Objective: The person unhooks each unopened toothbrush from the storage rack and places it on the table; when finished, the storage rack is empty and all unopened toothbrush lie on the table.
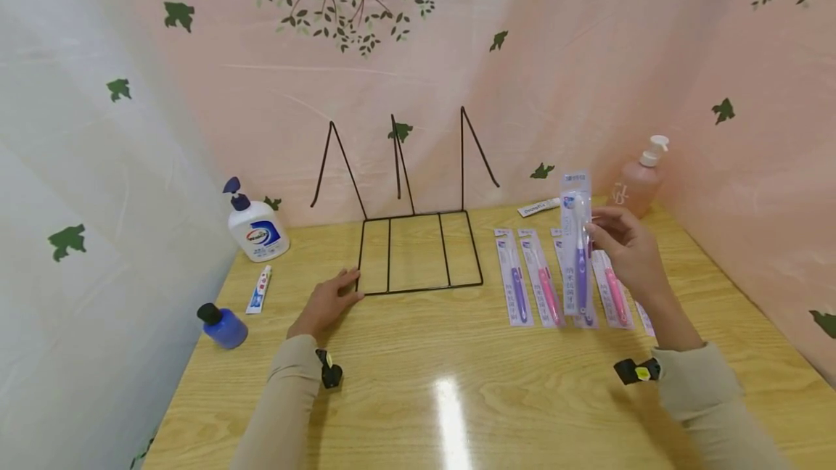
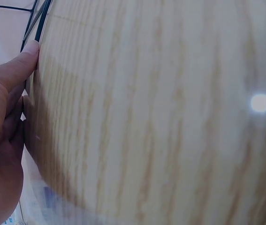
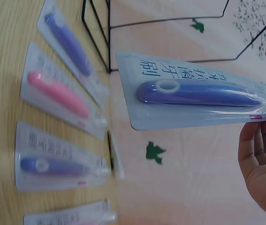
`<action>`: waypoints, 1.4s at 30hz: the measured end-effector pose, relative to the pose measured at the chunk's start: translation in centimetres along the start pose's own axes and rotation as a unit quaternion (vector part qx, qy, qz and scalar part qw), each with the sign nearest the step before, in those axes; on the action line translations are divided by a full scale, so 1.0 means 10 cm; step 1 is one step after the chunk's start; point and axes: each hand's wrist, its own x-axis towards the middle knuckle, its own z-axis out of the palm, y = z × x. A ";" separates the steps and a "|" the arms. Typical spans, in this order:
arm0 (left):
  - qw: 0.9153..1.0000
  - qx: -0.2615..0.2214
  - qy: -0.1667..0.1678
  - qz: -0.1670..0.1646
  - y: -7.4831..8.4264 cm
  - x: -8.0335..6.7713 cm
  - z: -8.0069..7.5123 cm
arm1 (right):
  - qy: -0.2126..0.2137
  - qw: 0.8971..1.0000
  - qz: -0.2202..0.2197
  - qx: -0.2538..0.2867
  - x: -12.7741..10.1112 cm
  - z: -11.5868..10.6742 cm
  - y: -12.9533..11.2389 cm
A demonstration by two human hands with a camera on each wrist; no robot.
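Your right hand (image 1: 628, 249) pinches a packaged purple toothbrush (image 1: 578, 249) by its upper part, fingers curled around the blister pack's edge, holding it upright above the row of packaged toothbrushes (image 1: 545, 281) lying flat on the wooden table (image 1: 457, 383). Your left hand (image 1: 326, 303) rests flat on the table, fingers relaxed and close together, thumb tip touching the front-left corner of the black wire rack (image 1: 418, 249) (its three compartments hold nothing). At the left stand a white pump bottle (image 1: 256, 227), a small toothpaste tube (image 1: 260, 289) and a blue bottle (image 1: 222, 325); a pink pump bottle (image 1: 638, 180) stands at the back right.
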 end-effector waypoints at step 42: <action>1.000 0.010 0.000 0.001 0.00 0.01 0.01 | 0.000 0.973 0.216 -0.083 -0.01 -1.54 1.42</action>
